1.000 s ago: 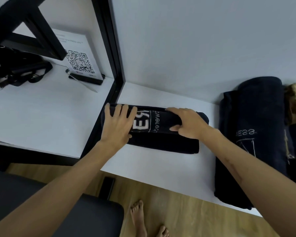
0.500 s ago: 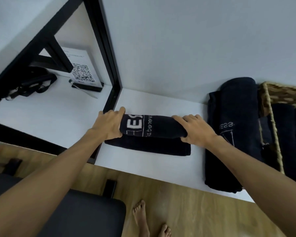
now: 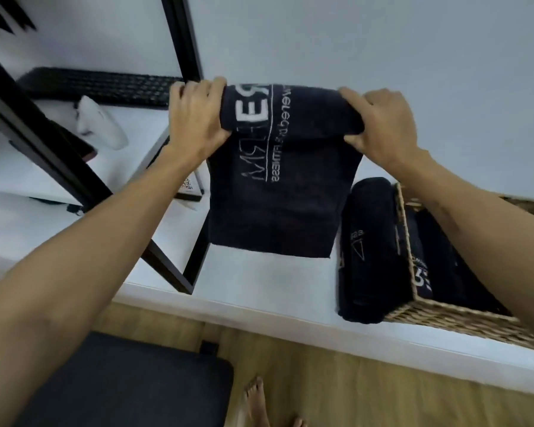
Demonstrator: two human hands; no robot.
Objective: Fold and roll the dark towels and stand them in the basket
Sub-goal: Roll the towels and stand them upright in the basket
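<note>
A dark towel (image 3: 278, 192) with white lettering hangs in the air above the white table (image 3: 259, 288). Its top is rolled and its lower part dangles flat. My left hand (image 3: 195, 118) grips the roll's left end, and my right hand (image 3: 379, 121) grips the right end. A wicker basket (image 3: 457, 315) stands at the right on the table, with dark rolled towels (image 3: 435, 257) inside. Another rolled dark towel (image 3: 367, 248) lies on the table against the basket's left wall.
A black metal frame (image 3: 179, 47) rises left of the towel. Behind it sit a black keyboard (image 3: 96, 86), a white object (image 3: 101, 124) and a QR-code sign (image 3: 188, 189). A dark seat (image 3: 121, 383) and bare feet (image 3: 256, 405) are below, on the wooden floor.
Both hands have lifted the towel off the table, and its lower part has come unrolled and hangs down. The view has swung, showing more of the basket.
</note>
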